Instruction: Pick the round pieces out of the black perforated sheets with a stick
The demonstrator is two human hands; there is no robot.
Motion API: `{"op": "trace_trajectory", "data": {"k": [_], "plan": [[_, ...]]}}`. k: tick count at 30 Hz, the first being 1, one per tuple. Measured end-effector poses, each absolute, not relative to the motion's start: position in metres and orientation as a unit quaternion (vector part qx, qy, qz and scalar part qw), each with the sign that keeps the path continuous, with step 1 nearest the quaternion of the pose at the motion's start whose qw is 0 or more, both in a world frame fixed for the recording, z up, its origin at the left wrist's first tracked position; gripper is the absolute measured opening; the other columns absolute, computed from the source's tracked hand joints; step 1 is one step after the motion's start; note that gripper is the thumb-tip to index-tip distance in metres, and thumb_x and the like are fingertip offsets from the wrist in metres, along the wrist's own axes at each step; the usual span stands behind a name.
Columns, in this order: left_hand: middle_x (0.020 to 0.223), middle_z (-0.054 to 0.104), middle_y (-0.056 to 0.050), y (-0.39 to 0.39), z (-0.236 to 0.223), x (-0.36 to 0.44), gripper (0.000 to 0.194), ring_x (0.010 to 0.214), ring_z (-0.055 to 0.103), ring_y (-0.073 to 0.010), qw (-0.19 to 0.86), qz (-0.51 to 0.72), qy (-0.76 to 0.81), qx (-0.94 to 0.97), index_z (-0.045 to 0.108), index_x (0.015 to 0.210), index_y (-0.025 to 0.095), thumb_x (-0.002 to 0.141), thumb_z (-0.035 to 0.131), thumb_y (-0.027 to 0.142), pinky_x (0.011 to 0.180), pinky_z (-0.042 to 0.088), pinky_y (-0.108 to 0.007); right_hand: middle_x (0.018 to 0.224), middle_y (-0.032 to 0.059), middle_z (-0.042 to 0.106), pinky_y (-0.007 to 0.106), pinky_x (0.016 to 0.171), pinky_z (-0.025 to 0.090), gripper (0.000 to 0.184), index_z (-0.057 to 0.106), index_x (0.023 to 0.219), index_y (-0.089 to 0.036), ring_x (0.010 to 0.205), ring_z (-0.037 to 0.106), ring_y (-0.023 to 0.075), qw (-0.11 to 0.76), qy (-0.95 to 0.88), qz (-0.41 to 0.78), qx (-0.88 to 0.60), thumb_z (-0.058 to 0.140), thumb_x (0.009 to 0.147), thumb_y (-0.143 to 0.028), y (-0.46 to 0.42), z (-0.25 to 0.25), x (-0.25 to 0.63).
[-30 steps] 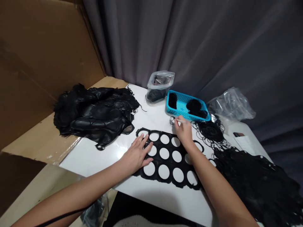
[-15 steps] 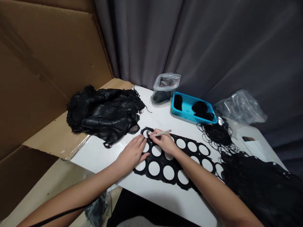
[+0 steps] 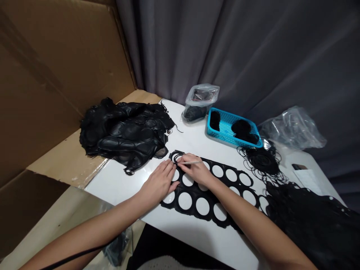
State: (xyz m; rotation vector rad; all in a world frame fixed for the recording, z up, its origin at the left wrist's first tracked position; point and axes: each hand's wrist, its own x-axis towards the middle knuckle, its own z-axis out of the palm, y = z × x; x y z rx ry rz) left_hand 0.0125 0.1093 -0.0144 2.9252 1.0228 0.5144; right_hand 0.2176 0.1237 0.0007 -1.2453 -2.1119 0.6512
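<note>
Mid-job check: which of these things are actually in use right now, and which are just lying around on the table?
In use:
left hand pressing the holed black rubber sheet
right hand holding a slim white pick at a thin black ring

Lying about:
blue plastic basket
tangled black rings
heap of black rubber sheets
zip bag

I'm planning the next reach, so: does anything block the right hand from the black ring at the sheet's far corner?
Nothing visible does: the right hand, holding a white pick, sits against the black ring on the punched rubber sheet. The left hand lies flat beside it, not between.
</note>
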Motion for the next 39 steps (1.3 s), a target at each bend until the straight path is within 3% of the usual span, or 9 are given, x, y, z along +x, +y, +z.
{"op": "trace_trajectory", "data": {"k": [5,10,15,21,30,39], "plan": [[0.135,0.058,-0.023,0.109,-0.016,0.014,0.050,0.134,0.049,-0.0333,0.008,0.161,0.323,0.933,0.051,0.134,0.003,0.100,0.050,0.040,0.114,0.037,-0.045,0.103,0.0127,0.070,0.042,0.088,0.038,0.012,0.061,0.098,-0.020,0.098,0.058,0.0276,0.197,-0.876,0.083,-0.432,0.051,0.095,-0.015,0.132,0.004,0.223],[0.133,0.058,-0.024,0.112,-0.014,0.015,0.050,0.133,0.050,-0.0339,0.001,0.157,0.323,0.933,0.053,0.132,0.001,0.098,0.054,0.039,0.114,0.038,-0.044,0.078,0.0085,0.065,0.037,0.075,0.037,0.014,0.057,0.082,-0.021,0.077,0.056,0.0253,0.306,-0.697,-0.009,-0.649,0.048,0.092,-0.017,0.167,0.016,0.264],[0.134,0.058,-0.021,0.108,0.000,0.006,0.045,0.132,0.050,-0.0324,0.039,0.195,0.320,0.926,0.053,0.131,0.008,0.099,0.051,0.040,0.111,0.041,-0.048,0.070,0.0024,0.063,0.031,0.066,0.039,0.020,0.052,0.072,-0.023,0.068,0.057,0.0207,0.372,-0.646,0.145,-0.650,0.052,0.091,-0.030,0.154,0.027,0.270],[0.114,0.064,-0.015,0.072,0.007,-0.011,0.027,0.117,0.058,-0.0308,0.043,0.206,0.322,0.923,0.062,0.117,0.011,0.099,0.052,0.029,0.099,0.051,-0.047,0.090,0.0016,0.071,0.031,0.078,0.047,0.016,0.057,0.076,-0.023,0.086,0.066,0.0201,0.332,-0.700,0.343,-0.532,0.056,0.091,-0.029,0.093,0.022,0.221],[0.118,0.064,-0.017,0.062,0.001,-0.013,0.032,0.117,0.059,-0.0304,0.018,0.187,0.315,0.930,0.060,0.123,0.009,0.100,0.049,0.029,0.102,0.050,-0.046,0.094,0.0019,0.070,0.035,0.085,0.049,0.014,0.058,0.078,-0.023,0.093,0.065,0.0202,0.317,-0.728,0.354,-0.495,0.057,0.092,-0.021,0.072,0.013,0.201],[0.119,0.065,-0.017,0.061,-0.004,-0.013,0.033,0.119,0.059,-0.0313,0.010,0.183,0.316,0.931,0.059,0.125,0.008,0.100,0.049,0.028,0.102,0.051,-0.046,0.092,0.0032,0.070,0.035,0.082,0.048,0.014,0.059,0.081,-0.023,0.092,0.062,0.0206,0.311,-0.776,0.290,-0.465,0.057,0.093,-0.018,0.071,0.012,0.198]]}}
